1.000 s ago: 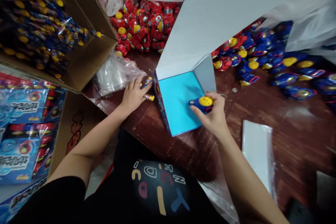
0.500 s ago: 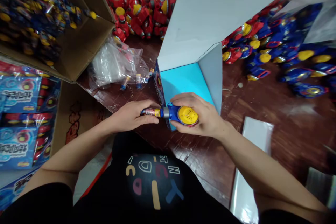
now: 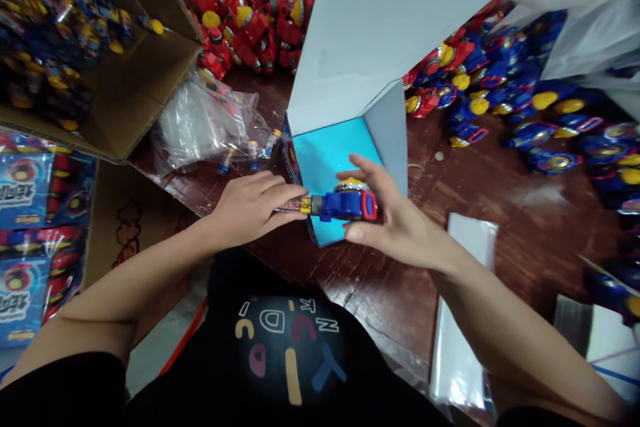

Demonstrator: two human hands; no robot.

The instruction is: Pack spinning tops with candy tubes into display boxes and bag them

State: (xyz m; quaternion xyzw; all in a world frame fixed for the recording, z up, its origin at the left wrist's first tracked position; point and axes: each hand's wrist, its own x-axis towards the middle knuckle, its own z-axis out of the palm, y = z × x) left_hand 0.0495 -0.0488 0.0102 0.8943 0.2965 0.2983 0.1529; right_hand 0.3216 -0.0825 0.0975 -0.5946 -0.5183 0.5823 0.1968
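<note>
My left hand pinches a slim printed tube with a yellow end, mostly hidden by the fingers. The tube's yellow end meets the grey neck of a blue toy, which has a red loop at its far end and a yellow-and-silver dome facing away. Around the loop end, my right hand is open, fingers and thumb apart; whether it touches the toy I cannot tell. Just beyond the hands stands an open carton with a bright blue bottom and a raised white flap.
A cardboard box of printed tubes stands at the upper left, beside clear plastic bags and several loose tubes. Red toys are heaped at the back, blue toys at the right. Packaged sets lie far left; a plastic-wrapped stack lies right.
The blue toy has turned, so its dome now faces away and its red loop shows. My right hand has loosened from around it and spread its fingers; my left still grips the tube.
</note>
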